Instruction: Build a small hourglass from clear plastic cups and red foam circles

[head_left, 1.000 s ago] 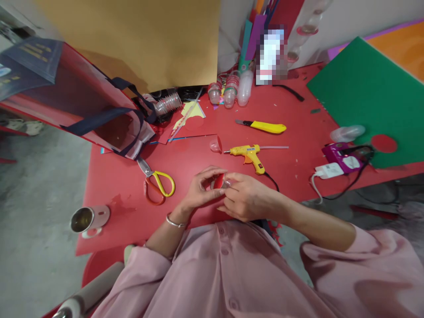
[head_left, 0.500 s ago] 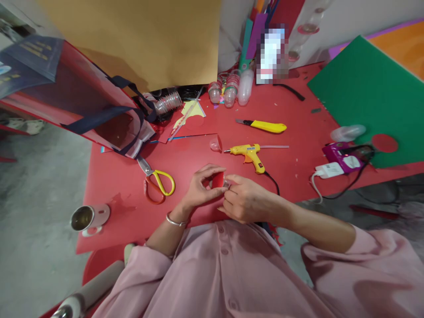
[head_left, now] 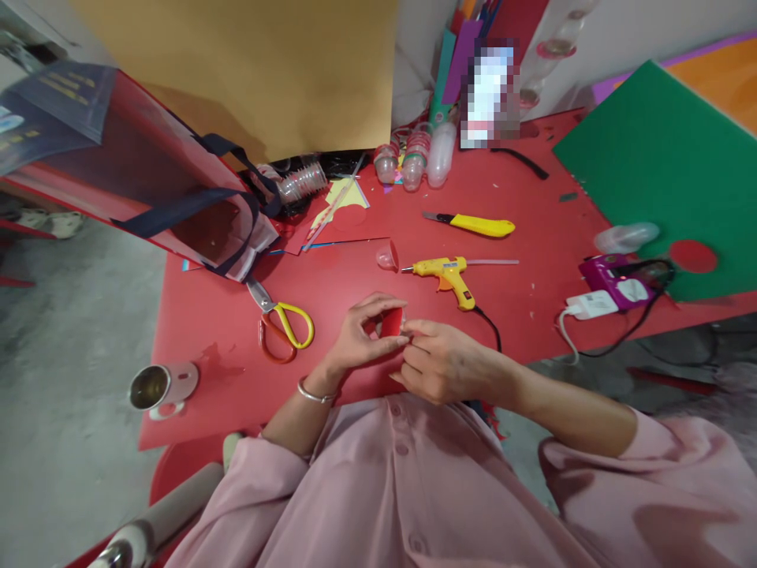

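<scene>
Between thumb and fingers, my left hand (head_left: 367, 335) holds a small clear plastic cup with a red face (head_left: 392, 322), close to the table's front edge. My right hand (head_left: 436, 355) is closed, its thumb and forefinger pinching at the cup's right rim; the fingers partly hide the cup. Just beyond the hands lies a clear half-shell cup (head_left: 388, 256), by the nozzle of a yellow hot glue gun (head_left: 446, 274) with a glue stick in its back. Scissors (head_left: 287, 327) with yellow and orange handles rest left of my left hand.
A yellow utility knife (head_left: 482, 226) lies beyond the glue gun. Stacked plastic cups (head_left: 415, 158) stand at the back. On the right are a purple power adapter (head_left: 618, 280) and a green sheet (head_left: 662, 181); on the left, a mug (head_left: 171, 385) and a large bag (head_left: 177, 181).
My right fingertips have shifted slightly at the cup's rim, and less of the clear rim shows. The whole view has moved a little; the things on the table lie as before.
</scene>
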`<move>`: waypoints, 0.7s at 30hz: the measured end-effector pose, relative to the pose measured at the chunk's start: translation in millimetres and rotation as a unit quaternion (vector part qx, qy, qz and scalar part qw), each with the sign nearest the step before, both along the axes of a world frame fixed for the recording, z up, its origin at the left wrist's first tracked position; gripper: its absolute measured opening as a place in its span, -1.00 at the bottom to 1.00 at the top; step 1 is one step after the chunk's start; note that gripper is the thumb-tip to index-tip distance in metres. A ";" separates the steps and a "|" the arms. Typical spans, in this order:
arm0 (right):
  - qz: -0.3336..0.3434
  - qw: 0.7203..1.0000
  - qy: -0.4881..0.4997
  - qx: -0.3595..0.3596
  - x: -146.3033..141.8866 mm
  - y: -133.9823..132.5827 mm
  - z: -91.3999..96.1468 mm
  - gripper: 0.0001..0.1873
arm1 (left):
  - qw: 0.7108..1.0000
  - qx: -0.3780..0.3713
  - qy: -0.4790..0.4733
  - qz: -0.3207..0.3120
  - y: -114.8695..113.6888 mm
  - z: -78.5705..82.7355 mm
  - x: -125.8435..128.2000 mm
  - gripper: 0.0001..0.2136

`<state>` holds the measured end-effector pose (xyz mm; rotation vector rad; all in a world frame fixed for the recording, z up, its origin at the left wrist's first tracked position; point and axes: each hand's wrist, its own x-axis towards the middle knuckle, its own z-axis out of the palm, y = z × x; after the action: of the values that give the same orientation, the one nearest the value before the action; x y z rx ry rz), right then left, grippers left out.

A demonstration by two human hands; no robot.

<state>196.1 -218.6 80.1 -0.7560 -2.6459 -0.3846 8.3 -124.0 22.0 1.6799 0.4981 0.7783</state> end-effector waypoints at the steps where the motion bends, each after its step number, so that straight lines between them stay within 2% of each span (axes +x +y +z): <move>1: 0.003 1.000 -0.006 0.005 1.2 0.8 1.2 -0.71 | 1.000 -0.007 -0.002 -0.009 0.3 -0.4 -0.5 -0.49; 8: -0.016 1.000 0.003 -0.001 9.2 11.1 2.1 -0.70 | 0.997 -0.038 -0.032 -0.055 3.9 -4.4 -3.4 -0.50; 14: 0.001 0.999 0.053 0.013 1.7 4.3 -4.7 -0.63 | 0.999 -0.026 -0.010 -0.033 2.1 -3.7 -1.6 -0.49; 17: 0.019 0.998 0.058 -0.006 -2.5 -3.5 -4.7 -0.66 | 0.999 -0.022 -0.001 -0.024 1.7 -2.7 -1.1 -0.48; 21: -0.019 0.993 0.116 0.010 -1.9 -7.5 2.4 -0.64 | 0.999 -0.049 0.000 -0.021 2.9 -1.8 -2.7 -0.49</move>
<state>194.2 -226.1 82.5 -0.7945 -2.4096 -0.3120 5.6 -121.1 20.1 1.5934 0.4918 0.7131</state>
